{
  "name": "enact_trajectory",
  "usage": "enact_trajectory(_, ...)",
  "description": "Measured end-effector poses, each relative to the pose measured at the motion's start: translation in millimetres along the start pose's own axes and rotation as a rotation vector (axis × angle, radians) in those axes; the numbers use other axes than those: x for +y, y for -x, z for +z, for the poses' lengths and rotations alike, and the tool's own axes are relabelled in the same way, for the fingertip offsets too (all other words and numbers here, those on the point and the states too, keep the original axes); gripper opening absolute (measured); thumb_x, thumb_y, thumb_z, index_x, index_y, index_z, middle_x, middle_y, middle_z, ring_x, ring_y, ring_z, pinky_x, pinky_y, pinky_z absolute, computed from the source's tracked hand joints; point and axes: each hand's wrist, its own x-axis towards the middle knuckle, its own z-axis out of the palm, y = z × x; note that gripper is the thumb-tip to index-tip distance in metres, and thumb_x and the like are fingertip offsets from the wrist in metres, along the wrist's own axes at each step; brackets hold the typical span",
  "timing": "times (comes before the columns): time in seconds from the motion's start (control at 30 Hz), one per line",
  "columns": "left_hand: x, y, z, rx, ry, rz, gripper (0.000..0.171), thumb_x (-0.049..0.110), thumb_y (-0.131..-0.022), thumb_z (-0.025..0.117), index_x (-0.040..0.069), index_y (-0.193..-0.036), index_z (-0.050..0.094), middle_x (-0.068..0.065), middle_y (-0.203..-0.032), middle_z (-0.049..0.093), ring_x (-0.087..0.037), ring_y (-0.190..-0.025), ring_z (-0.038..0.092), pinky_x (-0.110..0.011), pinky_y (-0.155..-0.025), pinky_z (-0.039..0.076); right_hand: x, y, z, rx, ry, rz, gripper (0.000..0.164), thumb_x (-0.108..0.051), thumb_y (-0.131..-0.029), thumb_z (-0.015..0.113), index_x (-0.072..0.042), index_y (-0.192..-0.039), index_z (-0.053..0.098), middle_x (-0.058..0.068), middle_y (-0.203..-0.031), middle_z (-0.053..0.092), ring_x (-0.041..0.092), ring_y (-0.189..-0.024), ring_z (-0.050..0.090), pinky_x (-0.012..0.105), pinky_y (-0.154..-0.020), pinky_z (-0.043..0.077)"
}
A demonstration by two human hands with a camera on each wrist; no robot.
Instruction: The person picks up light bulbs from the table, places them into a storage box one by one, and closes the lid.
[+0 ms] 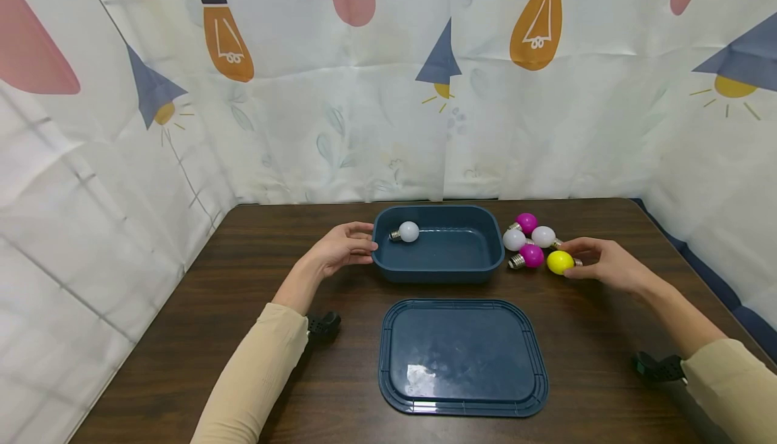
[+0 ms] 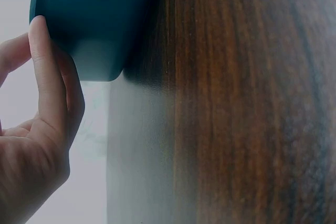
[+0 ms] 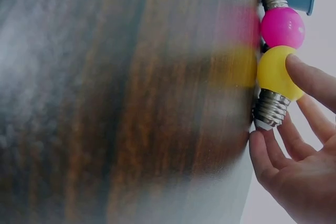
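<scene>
A dark blue plastic container [image 1: 437, 275] stands on the table with one white light bulb [image 1: 409, 231] lying in its left part. My left hand [image 1: 346, 248] rests at the container's left end, fingers fairly straight and touching its rim and wall. To the container's right lies a yellow light bulb [image 1: 560, 262] with a metal screw base. My right hand [image 1: 601, 262] has its thumb and fingers round this bulb, which is on or just at the tabletop. In the right wrist view a magenta light bulb [image 3: 283, 27] lies right beside the yellow one.
More bulbs are grouped at the container's right side: two white [image 1: 543, 237] and two magenta [image 1: 527, 222]. A dark blue lid [image 1: 464, 356] lies flat in front of the container. Patterned white cloth [image 1: 388, 133] hangs behind the brown wooden table [image 1: 200, 336].
</scene>
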Motion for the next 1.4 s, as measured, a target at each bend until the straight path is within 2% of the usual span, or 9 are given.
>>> enact_trajectory(0.73, -0.8, -1.3, -0.1, 0.004, -0.009, 0.003, 0.06, -0.001, -0.099, 0.065, 0.0, -0.153, 0.039, -0.028, -0.139, 0.051, -0.02, -0.089, 0.067, -0.032, -0.081, 0.061, -4, 4, -2, 0.016, -0.024, 0.009, 0.054, -0.027, -0.098, 0.074, 0.002, -0.14, 0.055, 0.03, -0.141, 0.051, 0.049, -0.125, 0.05, 0.067, -0.099, 0.046)
enact_trajectory(1.17, -0.7, -1.2, -0.7, 0.002, -0.01, -0.003, 0.061, -0.001, -0.099, 0.066, 0.0, -0.153, 0.039, -0.028, -0.137, 0.052, -0.02, -0.089, 0.066, -0.032, -0.082, 0.061, -17, 4, -4, 0.027, -0.067, 0.002, 0.054, -0.033, -0.097, 0.074, -0.002, -0.138, 0.057, 0.024, -0.14, 0.054, 0.047, -0.127, 0.048, 0.068, -0.1, 0.045)
enact_trajectory(1.3, -0.6, -1.0, -0.7, -0.004, -0.005, -0.001, 0.061, -0.001, -0.099, 0.066, 0.0, -0.154, 0.039, -0.028, -0.138, 0.051, -0.02, -0.089, 0.065, -0.033, -0.082, 0.061, -23, 4, -5, 0.028, -0.071, -0.008, 0.053, -0.033, -0.096, 0.075, -0.003, -0.137, 0.058, 0.023, -0.138, 0.056, 0.046, -0.126, 0.049, 0.064, -0.099, 0.047)
enact_trajectory(1.4, -1.0, -0.6, -0.5, -0.005, -0.003, -0.001, 0.062, -0.001, -0.099, 0.066, 0.0, -0.154, 0.038, -0.028, -0.138, 0.051, -0.02, -0.09, 0.065, -0.033, -0.083, 0.061, -28, 4, -5, 0.023, -0.07, -0.024, 0.052, -0.032, -0.096, 0.075, -0.003, -0.136, 0.058, 0.022, -0.137, 0.057, 0.044, -0.125, 0.05, 0.056, -0.096, 0.05)
